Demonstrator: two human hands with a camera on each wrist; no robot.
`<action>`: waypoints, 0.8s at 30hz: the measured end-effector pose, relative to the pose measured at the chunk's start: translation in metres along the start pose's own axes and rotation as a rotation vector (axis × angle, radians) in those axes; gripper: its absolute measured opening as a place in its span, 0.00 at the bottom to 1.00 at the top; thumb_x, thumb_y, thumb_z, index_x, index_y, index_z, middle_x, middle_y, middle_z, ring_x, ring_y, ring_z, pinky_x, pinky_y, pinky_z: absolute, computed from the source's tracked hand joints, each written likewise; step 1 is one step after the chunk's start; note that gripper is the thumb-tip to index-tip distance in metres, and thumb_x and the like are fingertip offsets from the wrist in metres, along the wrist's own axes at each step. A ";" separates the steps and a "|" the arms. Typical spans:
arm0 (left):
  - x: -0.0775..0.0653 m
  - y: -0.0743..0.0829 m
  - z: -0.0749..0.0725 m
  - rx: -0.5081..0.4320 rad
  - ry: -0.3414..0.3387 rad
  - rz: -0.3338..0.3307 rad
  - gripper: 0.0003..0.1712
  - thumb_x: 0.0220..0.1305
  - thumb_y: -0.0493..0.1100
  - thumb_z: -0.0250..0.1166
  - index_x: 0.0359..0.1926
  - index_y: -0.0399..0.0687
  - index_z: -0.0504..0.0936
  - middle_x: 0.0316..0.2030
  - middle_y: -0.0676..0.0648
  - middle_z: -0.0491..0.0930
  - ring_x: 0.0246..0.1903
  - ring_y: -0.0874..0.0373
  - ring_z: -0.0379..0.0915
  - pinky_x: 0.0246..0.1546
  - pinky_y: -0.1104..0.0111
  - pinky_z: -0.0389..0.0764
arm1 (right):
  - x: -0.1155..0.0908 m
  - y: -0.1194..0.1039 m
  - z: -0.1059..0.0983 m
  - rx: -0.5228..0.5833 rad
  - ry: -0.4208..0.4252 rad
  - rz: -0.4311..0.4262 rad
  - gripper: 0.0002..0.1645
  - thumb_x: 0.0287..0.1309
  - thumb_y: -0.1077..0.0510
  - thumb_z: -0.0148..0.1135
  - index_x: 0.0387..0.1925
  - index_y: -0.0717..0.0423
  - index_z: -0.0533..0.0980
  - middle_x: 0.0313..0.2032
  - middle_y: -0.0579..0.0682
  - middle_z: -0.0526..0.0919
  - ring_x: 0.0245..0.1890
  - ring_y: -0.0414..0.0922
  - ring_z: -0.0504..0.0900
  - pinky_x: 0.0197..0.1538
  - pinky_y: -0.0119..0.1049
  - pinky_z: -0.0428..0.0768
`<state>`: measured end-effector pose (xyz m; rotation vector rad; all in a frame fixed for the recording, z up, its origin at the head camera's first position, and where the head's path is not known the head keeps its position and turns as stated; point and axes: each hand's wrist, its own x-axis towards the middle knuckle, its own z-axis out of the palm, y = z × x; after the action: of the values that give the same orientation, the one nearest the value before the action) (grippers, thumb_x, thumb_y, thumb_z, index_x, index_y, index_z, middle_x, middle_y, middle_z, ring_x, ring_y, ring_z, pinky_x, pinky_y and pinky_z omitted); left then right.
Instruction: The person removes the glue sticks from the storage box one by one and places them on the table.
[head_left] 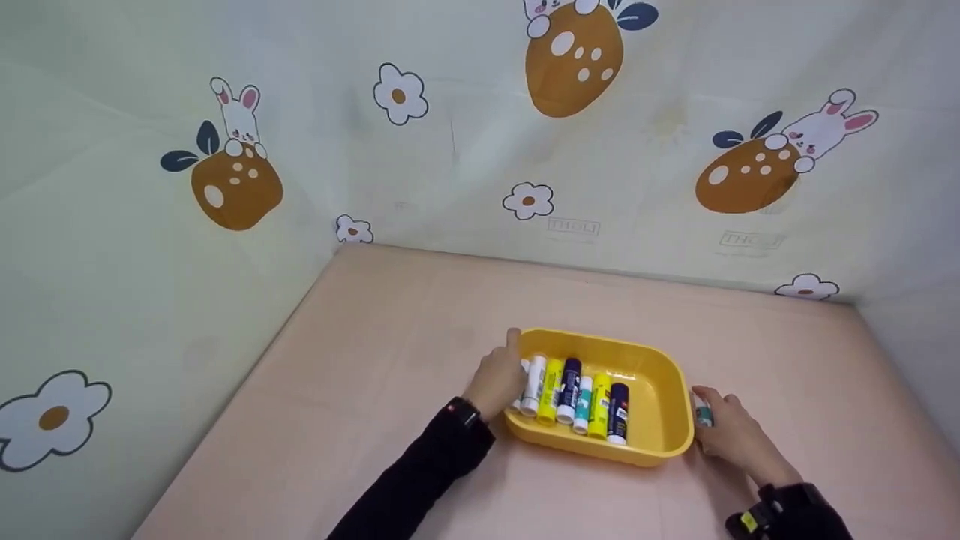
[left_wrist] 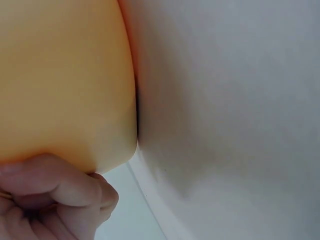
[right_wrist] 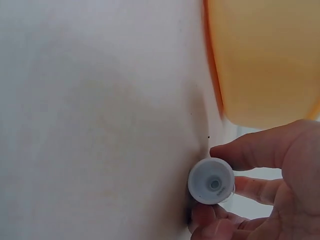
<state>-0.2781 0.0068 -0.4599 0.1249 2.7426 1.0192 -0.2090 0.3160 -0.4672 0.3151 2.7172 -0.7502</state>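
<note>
A yellow plastic tray (head_left: 637, 452) stands on the table, with several glue sticks (head_left: 568, 390) lying side by side in its left and middle part. Their barrels are white, yellow, dark blue and teal. My left hand (head_left: 496, 381) grips the tray's left end; in the left wrist view its curled fingers (left_wrist: 60, 182) press against the outer wall. Just outside the right end, my right hand (head_left: 739, 435) holds a white and teal glue stick (head_left: 703, 414) between thumb and fingers. The right wrist view shows that stick's round white end (right_wrist: 212, 181) close to the table surface.
The tray's right part shows bare yellow floor. A pinkish cloth (head_left: 390, 337) covers the table. Pale fabric walls (head_left: 450, 165) printed with rabbits and flowers rise along the left, back and right edges.
</note>
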 end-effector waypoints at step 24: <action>0.003 -0.003 0.003 0.035 0.023 0.028 0.32 0.66 0.36 0.50 0.68 0.47 0.51 0.45 0.39 0.78 0.33 0.55 0.77 0.39 0.63 0.80 | -0.038 -0.050 -0.023 -0.134 0.280 -0.208 0.37 0.59 0.54 0.58 0.64 0.67 0.58 0.54 0.74 0.64 0.50 0.66 0.65 0.49 0.61 0.72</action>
<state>-0.2807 0.0068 -0.4646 0.1582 2.7873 0.9860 -0.1936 0.2816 -0.4122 0.1141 3.0834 -0.6117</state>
